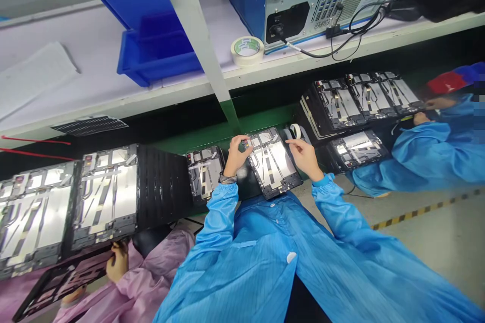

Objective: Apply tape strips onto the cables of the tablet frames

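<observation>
Left hand [235, 154] pinches top corner of tablet [273, 162]; right hand [306, 157], fingers loose, touches its edge; back uncovered, likely mid-step

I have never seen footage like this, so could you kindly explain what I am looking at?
This single picture comes from a camera worn on a person's head, looking down at their own two bare hands; no machine is involved. The blue sleeves in the middle are theirs. The left hand is curled at the upper corner of an open tablet-like device, and the right hand hovers at its other side, fingers pinched; whether either grips anything is unclear. A second device lies beside it, with a small tape roll behind. The pink sleeve and the blue-clad person at the right are co-workers.
</observation>
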Demonstrator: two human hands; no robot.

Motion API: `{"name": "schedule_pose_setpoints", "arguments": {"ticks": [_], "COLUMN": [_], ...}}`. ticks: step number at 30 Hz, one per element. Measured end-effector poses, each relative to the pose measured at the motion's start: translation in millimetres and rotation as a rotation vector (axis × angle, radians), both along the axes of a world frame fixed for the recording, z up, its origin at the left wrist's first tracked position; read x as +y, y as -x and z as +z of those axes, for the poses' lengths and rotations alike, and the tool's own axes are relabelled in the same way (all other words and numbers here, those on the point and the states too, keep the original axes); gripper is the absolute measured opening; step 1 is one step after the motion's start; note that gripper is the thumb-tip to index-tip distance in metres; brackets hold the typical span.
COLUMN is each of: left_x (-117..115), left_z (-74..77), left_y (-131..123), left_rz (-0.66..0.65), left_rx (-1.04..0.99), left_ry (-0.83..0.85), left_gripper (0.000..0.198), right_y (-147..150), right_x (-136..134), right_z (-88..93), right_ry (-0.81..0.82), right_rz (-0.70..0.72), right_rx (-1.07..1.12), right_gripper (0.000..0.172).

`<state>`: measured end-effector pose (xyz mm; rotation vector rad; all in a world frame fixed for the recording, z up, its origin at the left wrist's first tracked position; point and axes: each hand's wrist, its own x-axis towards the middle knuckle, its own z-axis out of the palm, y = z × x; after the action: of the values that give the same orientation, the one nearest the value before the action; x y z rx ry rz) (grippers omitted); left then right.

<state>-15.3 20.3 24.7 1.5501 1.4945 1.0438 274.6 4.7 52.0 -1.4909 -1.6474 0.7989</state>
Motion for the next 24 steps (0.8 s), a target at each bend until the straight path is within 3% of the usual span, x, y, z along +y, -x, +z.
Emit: {"name": "schedule_pose_setpoints", "arguments": {"ticks": [3,6,9,12,15,17,20,24], "left_x": [-17,-57,-100,-123,-123,-120,-124,-135], "left_z": [1.1,-4.0,-6.4,1.7,18.9,30.8,40.7,34.1], "left_y": [-1,-11,-31,-54,-60,-45,5,89], "left_rz": [0.099,0.224,0.148,0.091,0.103,0.142,0.332,0.615], "left_rx": [-0.134,-0.185,-0.137,-0.128,-0.175,-0.241,-0.235,-0.182], "left_ry": [0.079,0.230,0.336,0.370,0.361,0.330,0.267,0.264], "left_gripper": [0.057,0.063,0.069,0.077,0.077,0.074,0.068,0.060], "right_y": [-24,-27,-20,-15,-7,9,59,161], "right_x": [-23,-42,-55,-64,-71,-75,-82,-86], "right_z": [-18.8,-32.9,-40.6,-37.6,-17.7,2.0,25.9,23.4], "right_ry": [0.094,0.161,0.177,0.147,0.126,0.122,0.169,0.402], "right_rz": [-0.093,-0.038,0.026,-0.024,-0.048,0.000,0.165,0.435], "right_rx": [0.060,0.104,0.139,0.125,0.118,0.127,0.157,0.205], "right_gripper": [0.042,0.048,0.049,0.050,0.050,0.054,0.063,0.079]}}
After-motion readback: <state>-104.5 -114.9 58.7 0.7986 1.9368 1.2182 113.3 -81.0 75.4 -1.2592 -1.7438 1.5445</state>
